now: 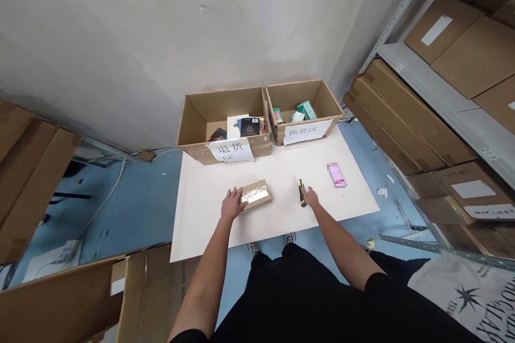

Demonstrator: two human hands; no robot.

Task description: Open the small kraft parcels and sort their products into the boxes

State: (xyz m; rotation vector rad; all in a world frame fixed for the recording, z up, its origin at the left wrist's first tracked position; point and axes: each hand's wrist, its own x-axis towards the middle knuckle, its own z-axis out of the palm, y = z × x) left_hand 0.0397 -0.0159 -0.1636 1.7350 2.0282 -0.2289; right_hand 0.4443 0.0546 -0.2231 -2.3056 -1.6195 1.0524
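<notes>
A small brown cardboard box (256, 194) with shiny clear tape on top lies on the white table. My left hand (232, 203) grips its left end, fingers over the top edge and thumb along the near side. To the right, a black and yellow utility knife (301, 193) points away from me. My right hand (310, 196) has its fingertips closed at the knife's right side; the far fingers are partly hidden. Further right on the tabletop lies a pink item (337, 175), blurred by pixelation.
Two open cartons with handwritten paper signs stand at the table's back: the left carton (193, 151) holds books or boxes, the right carton (336, 118) small green-and-white boxes. Shelving (430, 72) with cartons rises at right. A large open carton (132, 300) sits at lower left.
</notes>
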